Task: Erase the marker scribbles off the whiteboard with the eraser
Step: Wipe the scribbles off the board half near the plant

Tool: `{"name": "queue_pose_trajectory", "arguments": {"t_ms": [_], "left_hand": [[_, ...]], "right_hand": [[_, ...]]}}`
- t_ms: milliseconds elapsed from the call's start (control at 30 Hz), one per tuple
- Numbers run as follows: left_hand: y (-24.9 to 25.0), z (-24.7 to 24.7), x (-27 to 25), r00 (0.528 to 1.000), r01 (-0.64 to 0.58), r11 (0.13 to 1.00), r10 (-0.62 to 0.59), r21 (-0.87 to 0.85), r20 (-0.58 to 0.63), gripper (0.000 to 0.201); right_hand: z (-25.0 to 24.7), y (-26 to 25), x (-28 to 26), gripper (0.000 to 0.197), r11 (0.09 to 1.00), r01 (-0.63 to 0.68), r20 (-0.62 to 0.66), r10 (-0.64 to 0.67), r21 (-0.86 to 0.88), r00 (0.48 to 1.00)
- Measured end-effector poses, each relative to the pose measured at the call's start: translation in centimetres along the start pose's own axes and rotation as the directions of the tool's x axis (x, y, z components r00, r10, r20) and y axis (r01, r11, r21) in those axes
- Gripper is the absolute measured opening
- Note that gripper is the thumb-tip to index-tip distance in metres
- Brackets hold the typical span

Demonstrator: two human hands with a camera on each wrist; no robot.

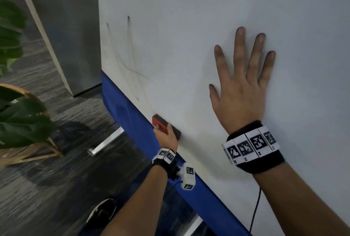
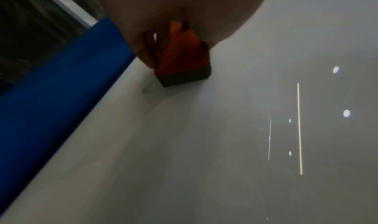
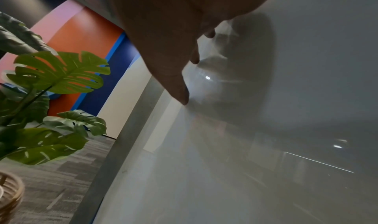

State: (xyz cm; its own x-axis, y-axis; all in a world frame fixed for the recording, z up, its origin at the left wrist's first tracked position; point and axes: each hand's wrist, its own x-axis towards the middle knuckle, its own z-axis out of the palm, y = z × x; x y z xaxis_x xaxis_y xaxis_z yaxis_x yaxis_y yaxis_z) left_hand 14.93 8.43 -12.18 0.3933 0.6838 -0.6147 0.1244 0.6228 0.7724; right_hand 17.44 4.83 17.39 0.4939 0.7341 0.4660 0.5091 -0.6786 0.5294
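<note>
The whiteboard (image 1: 189, 17) fills most of the head view. Faint grey marker scribbles (image 1: 130, 61) run down its left part. My left hand (image 1: 165, 137) grips a red eraser (image 1: 161, 123) with a dark felt side and presses it to the board's lower edge, just below the scribbles. In the left wrist view the eraser (image 2: 184, 61) has its felt on the board (image 2: 225, 146), with a thin stroke beside it. My right hand (image 1: 240, 88) lies flat on the board with fingers spread, to the right of the eraser. In the right wrist view its fingers (image 3: 180, 88) touch the board.
A blue band (image 1: 132, 114) runs along the board's lower edge. A grey panel (image 1: 62, 27) stands left of the board. A leafy plant (image 1: 20, 118) in a wicker basket sits at the far left on grey carpet. My shoe (image 1: 102, 213) shows below.
</note>
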Motion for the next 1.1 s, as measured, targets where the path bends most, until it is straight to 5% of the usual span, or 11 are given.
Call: {"name": "queue_pose_trajectory", "arguments": {"t_ms": [100, 233, 333, 400, 467, 567, 667, 833, 967, 1100], "left_hand": [[3.5, 0.4, 1.3, 0.999, -0.005, 1.000, 0.006, 0.020, -0.048, 0.045], [9.7, 0.2, 1.3, 0.902, -0.430, 0.902, 0.431, 0.028, -0.019, 0.049], [9.2, 0.2, 1.9, 0.843, -0.536, 0.841, 0.538, 0.065, -0.013, 0.055], [6.1, -0.2, 3.8, 0.894, -0.443, 0.892, 0.447, 0.089, -0.032, 0.056], [2.0, -1.1, 5.1, 0.984, -0.166, 0.980, 0.172, 0.108, -0.040, 0.053], [-2.0, -1.9, 4.4, 0.984, 0.168, 0.972, -0.174, 0.165, 0.027, 0.046], [-1.5, -0.9, 3.4, 0.983, 0.181, 0.967, -0.181, 0.179, -0.015, 0.045], [-2.4, 1.3, -0.3, 0.997, -0.068, 0.986, 0.074, 0.150, -0.038, 0.053], [-7.8, 2.3, -4.0, 0.960, 0.241, 0.965, -0.252, 0.100, 0.119, 0.049], [-4.2, 1.9, -1.7, 0.893, 0.433, 0.901, -0.433, 0.028, 0.121, 0.058]], "right_hand": [[0.1, 0.1, 0.0, 0.083, 1.000, 0.001, -0.001, -0.001, -0.004, 1.000], [0.3, -0.2, 0.0, 0.083, 1.000, -0.014, 0.001, 0.014, 0.003, 1.000], [0.5, -0.4, -0.1, 0.083, 1.000, -0.019, -0.004, 0.019, -0.007, 1.000], [0.7, -0.4, -0.1, 0.083, 1.000, -0.019, -0.007, 0.019, -0.013, 1.000], [0.8, -0.3, -0.2, 0.081, 1.000, -0.012, -0.006, 0.012, -0.018, 1.000], [0.9, -0.3, -0.4, 0.079, 1.000, -0.004, -0.009, 0.004, -0.026, 1.000], [0.9, -0.4, -0.5, 0.079, 1.000, -0.001, -0.015, 0.000, -0.025, 1.000], [0.9, -0.5, -0.4, 0.080, 1.000, -0.005, -0.007, 0.005, -0.019, 1.000], [0.8, -1.1, -0.6, 0.080, 1.000, -0.022, 0.004, 0.022, -0.010, 1.000], [0.9, -0.6, -0.8, 0.078, 1.000, 0.014, 0.016, -0.014, -0.003, 1.000]]}}
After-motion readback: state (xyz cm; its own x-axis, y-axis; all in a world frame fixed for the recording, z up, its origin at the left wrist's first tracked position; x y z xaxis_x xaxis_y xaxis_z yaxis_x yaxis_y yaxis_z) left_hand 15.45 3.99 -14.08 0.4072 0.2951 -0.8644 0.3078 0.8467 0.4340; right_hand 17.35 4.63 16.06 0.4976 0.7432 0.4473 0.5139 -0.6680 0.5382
